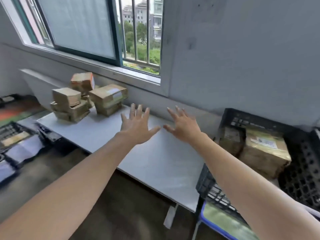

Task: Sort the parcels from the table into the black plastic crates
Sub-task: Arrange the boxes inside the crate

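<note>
Both grips empty. My left grip (136, 125) and right grip (183, 126) hover over the pale grey worktop (155, 158), fingers spread wide, holding nothing.

Left to do: a pile of small brown cardboard parcels (86, 99) at the far left end of the worktop, well apart from both grips.

Done: two brown taped parcels (265, 149) lie in the black plastic crate (259, 116) on my right. A second dark crate (13, 132) at left holds something pale, too blurred to identify.

Judgement: partly done, and the bulk of the pile is unsorted.

Two hands (136, 129). Two parcels (265, 153) in right crate (242, 119). About six parcels piled on table (155, 161), blurred.
</note>
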Demonstrator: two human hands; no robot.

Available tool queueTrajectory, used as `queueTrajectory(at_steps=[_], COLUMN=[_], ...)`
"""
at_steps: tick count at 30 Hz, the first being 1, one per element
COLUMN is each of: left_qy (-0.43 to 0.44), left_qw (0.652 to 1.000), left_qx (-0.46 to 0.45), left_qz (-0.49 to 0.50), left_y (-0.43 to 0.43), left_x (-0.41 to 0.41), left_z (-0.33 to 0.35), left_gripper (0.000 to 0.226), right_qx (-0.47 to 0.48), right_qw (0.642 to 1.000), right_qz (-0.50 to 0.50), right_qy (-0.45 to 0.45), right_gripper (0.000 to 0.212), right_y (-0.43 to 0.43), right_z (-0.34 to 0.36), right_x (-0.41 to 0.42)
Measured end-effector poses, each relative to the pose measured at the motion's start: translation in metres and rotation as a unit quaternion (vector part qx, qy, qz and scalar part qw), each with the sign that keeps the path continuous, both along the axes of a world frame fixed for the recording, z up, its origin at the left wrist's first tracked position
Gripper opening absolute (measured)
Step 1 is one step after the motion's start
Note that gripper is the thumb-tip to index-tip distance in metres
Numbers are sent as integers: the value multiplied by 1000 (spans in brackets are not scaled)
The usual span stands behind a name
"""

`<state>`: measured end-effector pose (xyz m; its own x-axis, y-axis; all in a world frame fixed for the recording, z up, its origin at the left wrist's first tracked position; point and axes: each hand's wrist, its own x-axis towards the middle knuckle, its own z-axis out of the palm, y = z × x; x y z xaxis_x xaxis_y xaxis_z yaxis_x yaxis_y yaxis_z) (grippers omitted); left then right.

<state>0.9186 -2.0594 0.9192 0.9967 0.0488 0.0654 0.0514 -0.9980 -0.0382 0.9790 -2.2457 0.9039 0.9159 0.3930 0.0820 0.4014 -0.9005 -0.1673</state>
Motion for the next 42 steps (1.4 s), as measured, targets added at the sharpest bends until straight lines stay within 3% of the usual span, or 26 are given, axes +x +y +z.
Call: queueTrajectory(at_steps=[10, 26, 35, 42], left_qy=[15, 13, 5, 51], left_qw=[993, 974, 974, 976], left_qx=[9, -110, -179, -205], left_qz=[117, 198, 140, 48], left_y=[171, 362, 441, 493], left_x=[53, 183, 258, 348], left_z=[-31, -60, -95, -126], left_gripper=[87, 89, 91, 93], right_qx=[21, 68, 52, 29], right_qw=[996, 982, 991, 991], right_qz=[86, 167, 94, -26], right_qy=[10, 54, 85, 130], right_gripper=[75, 78, 77, 76], right_y=[182, 383, 461, 504], right_z=[-46, -75, -106, -127], right_x=[86, 240, 297, 335])
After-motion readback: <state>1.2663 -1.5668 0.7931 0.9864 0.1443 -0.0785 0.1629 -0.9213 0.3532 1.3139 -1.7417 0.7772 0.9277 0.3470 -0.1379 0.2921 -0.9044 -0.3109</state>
